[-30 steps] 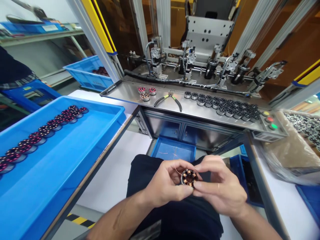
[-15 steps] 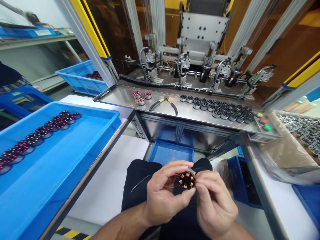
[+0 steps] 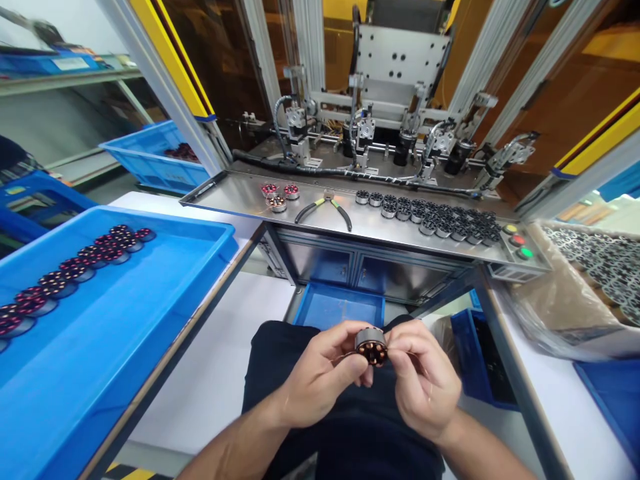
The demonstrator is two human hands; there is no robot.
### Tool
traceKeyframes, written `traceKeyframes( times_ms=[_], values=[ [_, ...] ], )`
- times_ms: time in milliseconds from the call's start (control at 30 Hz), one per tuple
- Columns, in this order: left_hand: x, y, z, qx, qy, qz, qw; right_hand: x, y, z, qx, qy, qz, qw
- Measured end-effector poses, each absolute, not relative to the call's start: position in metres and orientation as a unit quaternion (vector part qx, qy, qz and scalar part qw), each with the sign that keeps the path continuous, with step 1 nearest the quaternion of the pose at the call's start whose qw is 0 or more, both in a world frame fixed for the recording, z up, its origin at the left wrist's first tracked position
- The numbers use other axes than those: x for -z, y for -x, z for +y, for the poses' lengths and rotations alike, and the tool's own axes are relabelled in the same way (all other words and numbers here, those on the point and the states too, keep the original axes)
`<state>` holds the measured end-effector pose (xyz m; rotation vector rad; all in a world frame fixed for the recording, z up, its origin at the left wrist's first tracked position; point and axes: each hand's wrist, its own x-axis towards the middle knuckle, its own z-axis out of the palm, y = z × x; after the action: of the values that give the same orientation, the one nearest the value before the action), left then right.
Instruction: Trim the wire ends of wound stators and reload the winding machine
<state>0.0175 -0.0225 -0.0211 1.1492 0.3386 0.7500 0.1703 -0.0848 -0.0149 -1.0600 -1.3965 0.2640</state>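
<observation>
Above my lap, my left hand (image 3: 333,370) is closed around a copper-wound motor stator (image 3: 371,339), thumb in front and fingers behind. The stator's grey side faces up and its copper coils face me. My right hand (image 3: 425,373) is at the stator's right side, its thumb and fingertips pinching a thin copper wire (image 3: 425,369) that trails over the palm. On the metal ledge ahead lie wire cutters (image 3: 325,210) with black and green handles. Left of them sit a copper-wound stator (image 3: 275,203) and two red-wound ones.
A blue tray (image 3: 165,293) on the left holds a row of wound stators. Several unwound black stators (image 3: 440,220) stand on the ledge before the winding machine (image 3: 400,133). At right are push buttons (image 3: 517,240) and a box (image 3: 565,280) of metal cores.
The stator has tilted so that its grey side shows more. Both hands have shifted slightly left, and a wire now shows across the right palm.
</observation>
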Motion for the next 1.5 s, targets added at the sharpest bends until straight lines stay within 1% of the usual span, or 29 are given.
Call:
traceKeyframes(
  times_ms=[133, 300, 433, 533, 600, 667, 733, 800, 833, 933, 1033, 1100, 1167, 1267, 1333, 1400, 1500],
  values=[
    [0.025, -0.022, -0.026, -0.355, -0.494, 0.156, 0.778, 0.011, -0.173, -0.087, -0.108, 0.488, -0.619, 0.605],
    [0.029, -0.024, -0.026, -0.364, -0.479, 0.073, 0.795, 0.005, -0.176, -0.090, -0.082, 0.517, -0.612, 0.592],
    [0.026, -0.022, -0.027, -0.403, -0.479, 0.047, 0.778, -0.001, -0.177, -0.090, -0.108, 0.543, -0.593, 0.584],
    [0.024, -0.022, -0.030, -0.443, -0.459, 0.030, 0.769, -0.003, -0.178, -0.091, -0.129, 0.535, -0.599, 0.582],
    [0.023, -0.023, -0.031, -0.456, -0.429, 0.031, 0.779, -0.003, -0.182, -0.093, -0.121, 0.505, -0.627, 0.580],
    [0.022, -0.025, -0.031, -0.429, -0.412, 0.067, 0.801, -0.004, -0.186, -0.094, -0.099, 0.470, -0.668, 0.569],
    [0.022, -0.026, -0.029, -0.346, -0.416, 0.102, 0.835, -0.005, -0.190, -0.095, -0.072, 0.444, -0.701, 0.553],
    [0.023, -0.026, -0.029, -0.257, -0.427, 0.105, 0.861, -0.006, -0.193, -0.096, -0.052, 0.433, -0.719, 0.541],
    [0.023, -0.026, -0.029, -0.234, -0.430, 0.099, 0.866, -0.007, -0.193, -0.097, -0.045, 0.432, -0.723, 0.537],
    [0.024, -0.027, -0.031, -0.265, -0.431, 0.093, 0.858, -0.007, -0.192, -0.098, -0.033, 0.445, -0.710, 0.545],
    [0.024, -0.030, -0.036, -0.328, -0.444, 0.095, 0.828, -0.004, -0.187, -0.099, -0.051, 0.482, -0.665, 0.568],
    [0.024, -0.032, -0.038, -0.375, -0.473, 0.094, 0.792, 0.000, -0.183, -0.100, -0.086, 0.503, -0.628, 0.588],
    [0.026, -0.033, -0.039, -0.430, -0.521, 0.096, 0.731, 0.005, -0.178, -0.099, -0.146, 0.514, -0.584, 0.611],
    [0.030, -0.032, -0.039, -0.500, -0.612, 0.125, 0.601, 0.012, -0.173, -0.097, -0.276, 0.512, -0.501, 0.640],
    [0.032, -0.031, -0.039, -0.519, -0.656, 0.149, 0.527, 0.018, -0.171, -0.095, -0.368, 0.495, -0.439, 0.653],
    [0.033, -0.030, -0.038, -0.517, -0.687, 0.165, 0.483, 0.022, -0.170, -0.092, -0.443, 0.470, -0.381, 0.661],
    [0.031, -0.028, -0.036, -0.509, -0.715, 0.169, 0.448, 0.025, -0.170, -0.090, -0.501, 0.447, -0.325, 0.666]
  ],
)
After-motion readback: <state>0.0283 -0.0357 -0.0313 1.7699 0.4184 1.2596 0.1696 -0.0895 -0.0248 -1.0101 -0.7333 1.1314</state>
